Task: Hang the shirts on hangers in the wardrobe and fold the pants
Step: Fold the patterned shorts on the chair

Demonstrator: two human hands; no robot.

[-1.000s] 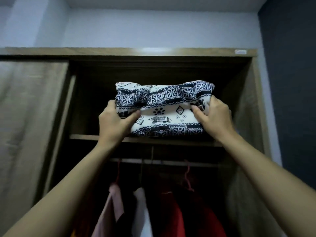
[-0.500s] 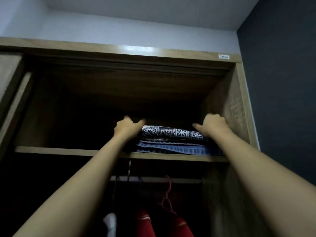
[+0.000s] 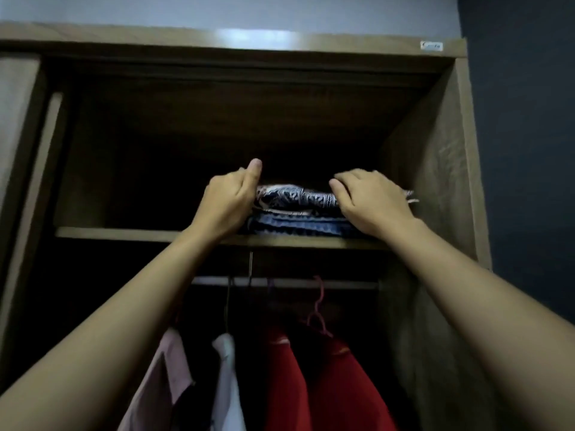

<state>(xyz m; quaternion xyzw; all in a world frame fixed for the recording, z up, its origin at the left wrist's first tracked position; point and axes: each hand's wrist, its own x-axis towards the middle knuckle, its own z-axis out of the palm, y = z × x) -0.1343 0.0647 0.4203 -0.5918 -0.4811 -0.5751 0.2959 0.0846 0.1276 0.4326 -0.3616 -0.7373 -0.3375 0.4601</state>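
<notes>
While atop the blue pile [image 3: 295,226], patterned pants [image 3: 298,196] lengthwise left-to-right.

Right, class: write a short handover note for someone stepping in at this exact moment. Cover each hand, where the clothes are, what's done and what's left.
Left hand: fingers curled against the left end of the patterned folded pants; I cannot tell whether it grips them.
Right hand: fingers laid over the pants' right end, not clamped.
The pants lie on a blue folded garment on the upper shelf, towards its right side.
Done: pants folded and stacked. A pink shirt, a white shirt and a red garment hang from the rail.
Left: let go and withdraw both hands. Any further clothes are out of view.
</notes>
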